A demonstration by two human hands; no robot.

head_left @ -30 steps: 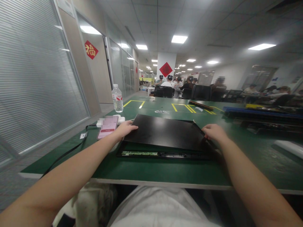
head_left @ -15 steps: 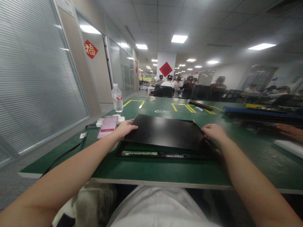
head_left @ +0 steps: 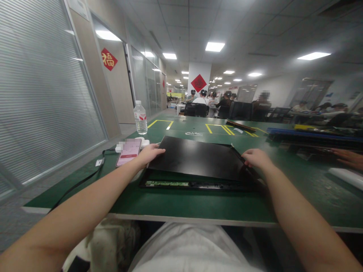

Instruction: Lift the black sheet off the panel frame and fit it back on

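Observation:
A flat, dark screen panel [head_left: 198, 155] lies slightly askew over a thin black frame [head_left: 221, 186] on the green table. Along the frame's near side runs a narrow green circuit board [head_left: 167, 184]. My left hand [head_left: 151, 153] is closed on the panel's left edge, thumb on top and fingers hidden beneath. At the right side, my right hand [head_left: 256, 158] has its fingers pinched together on the frame's edge, close beside the panel. The panel's near edge sits apart from the frame's near strip, leaving a gap through which green table shows.
A phone [head_left: 129, 152] and white plugs [head_left: 145, 143] lie left of my hand, with a black cable [head_left: 82, 181] nearby. A water bottle [head_left: 140, 118] stands behind them. Long dark parts [head_left: 312, 136] and another person's hand [head_left: 350, 158] are at the right.

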